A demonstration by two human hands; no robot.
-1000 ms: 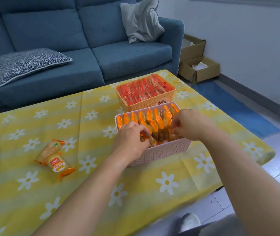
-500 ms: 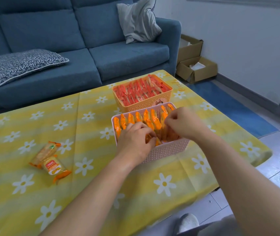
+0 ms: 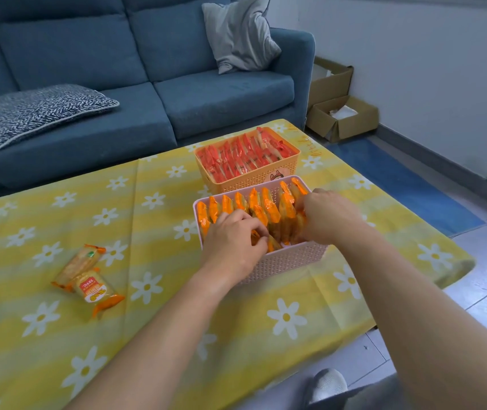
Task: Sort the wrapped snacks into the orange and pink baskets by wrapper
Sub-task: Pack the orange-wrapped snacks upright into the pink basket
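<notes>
Head view: left hand [image 3: 233,247] and right hand [image 3: 328,217] both curled down into the pink basket [image 3: 292,258] among upright orange-wrapped snacks [image 3: 268,208], actual grip can't tell, orange basket [image 3: 254,179] of red-wrapped snacks just behind, two loose orange packs [image 3: 88,276] on the tablecloth [image 3: 58,214] well left.

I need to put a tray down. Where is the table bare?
Bare cloth lies between the two loose snacks and the pink basket, and along the near edge. Around the pink and orange basket it is crowded, with both hands there.
</notes>
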